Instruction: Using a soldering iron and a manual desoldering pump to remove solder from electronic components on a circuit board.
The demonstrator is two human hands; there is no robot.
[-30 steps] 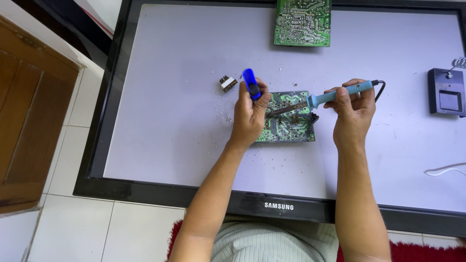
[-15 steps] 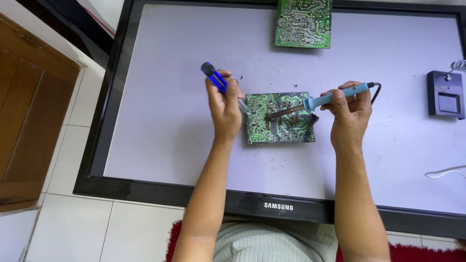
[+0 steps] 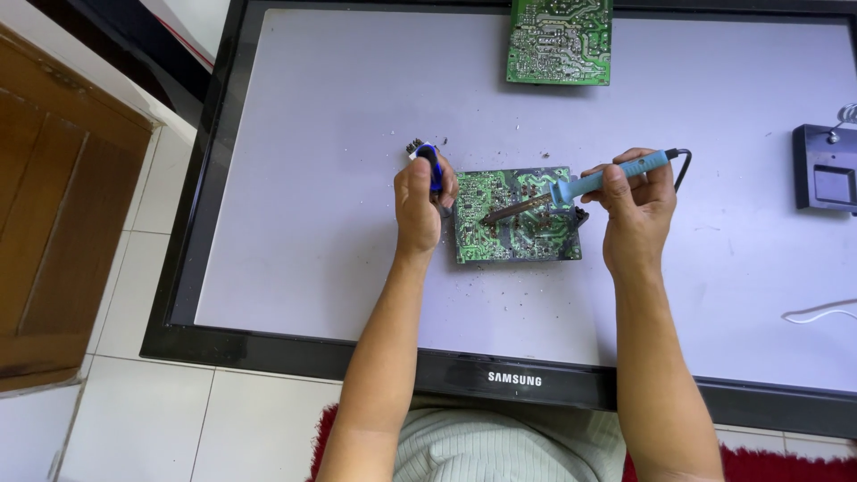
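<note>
Head view: right hand (image 3: 636, 210) fingers pinch the iron (image 3: 571, 189) over the board (image 3: 516, 234) lying on the screen (image 3: 312, 178), left hand (image 3: 420, 201) fingers grip a blue tool (image 3: 432, 164); a slip could scorch the screen.

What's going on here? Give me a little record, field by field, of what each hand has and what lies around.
Left hand: grips a blue-handled tool at the left edge of the near circuit board
Right hand: holds a light-blue soldering iron, tip over the board
Surface: a flat screen panel lying face up
Also there: second green board at the far edge; small black box at right; white cable
</note>
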